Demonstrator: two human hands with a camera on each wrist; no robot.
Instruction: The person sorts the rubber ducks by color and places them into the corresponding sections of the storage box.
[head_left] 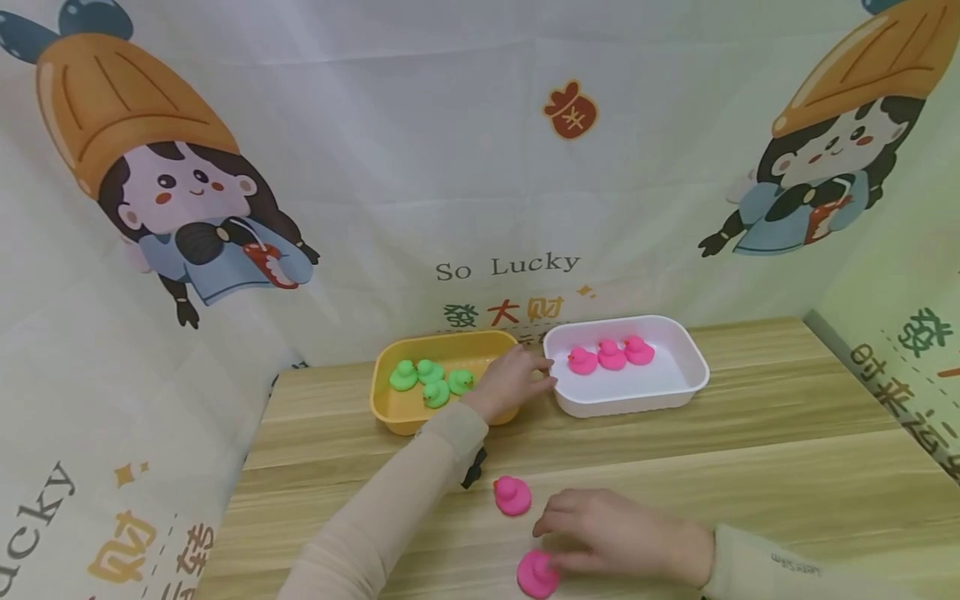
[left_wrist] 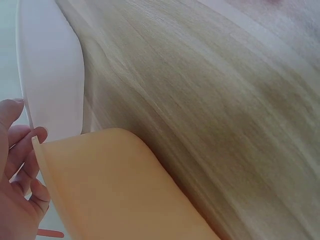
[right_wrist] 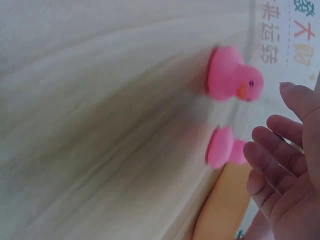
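Two hands, left fingers (head_left: pixel 542 367) loosely curled at yellow tray (head_left: pixel 390 412), right fingers (head_left: pixel 553 518) relaxed beside pink duck (head_left: pixel 537 575).

"So Lucky", "發大财" printed on backdrop cloth (head_left: pixel 480 167).

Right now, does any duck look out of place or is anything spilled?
Two pink ducks sit loose on the table beside the right hand, while three others are in the white tray. Nothing looks spilled or damaged.
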